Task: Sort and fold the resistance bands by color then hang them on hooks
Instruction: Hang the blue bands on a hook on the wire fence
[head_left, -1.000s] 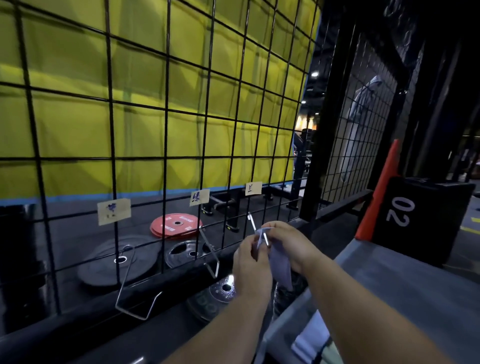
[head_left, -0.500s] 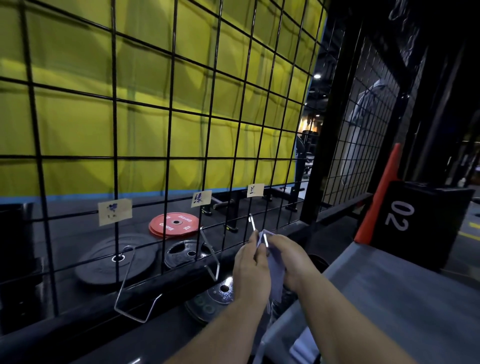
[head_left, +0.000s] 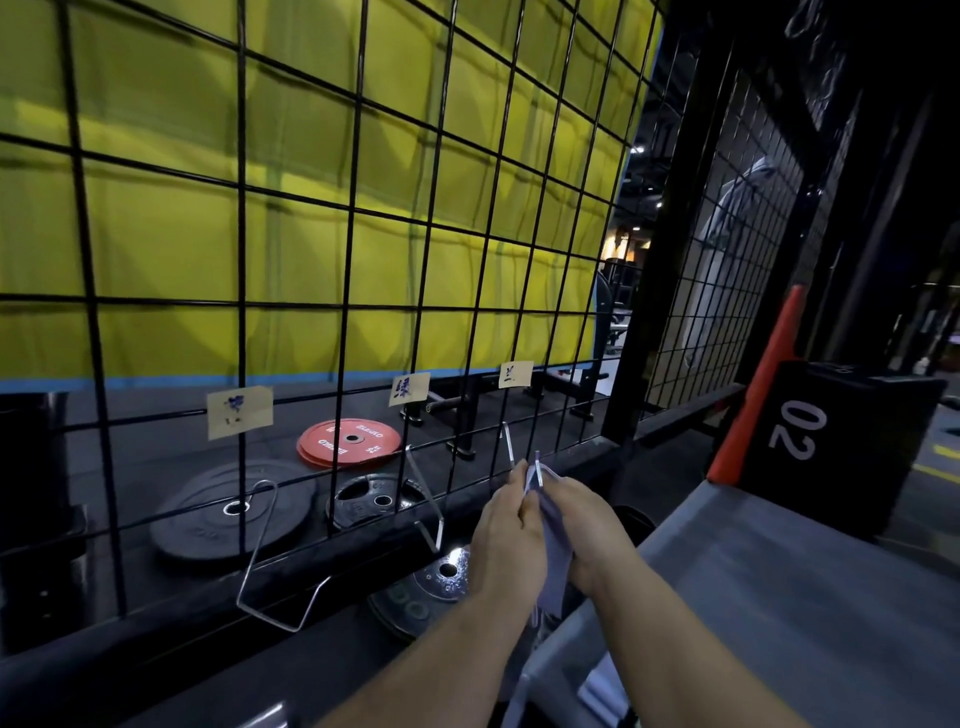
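Pale lilac folded resistance band (head_left: 554, 538) held upright between both hands, left hand (head_left: 506, 540) and right hand (head_left: 589, 525) pinching it, its top edge at the rightmost silver wire hook (head_left: 507, 442) on the black wire grid (head_left: 353, 208), below a small paper label (head_left: 515, 374), grey desk (head_left: 779, 597) to the right

Grey counter (head_left: 779, 597) beside a dark floor (head_left: 156, 457)
On the floor lie a red weight plate (head_left: 349, 441), a large black plate (head_left: 234, 512), a smaller black plate (head_left: 374, 501) just beside it, and a fourth plate (head_left: 421, 592) near the counter.

A gym: weight plates (head_left: 349, 443) on the floor behind a wire grid (head_left: 348, 234)
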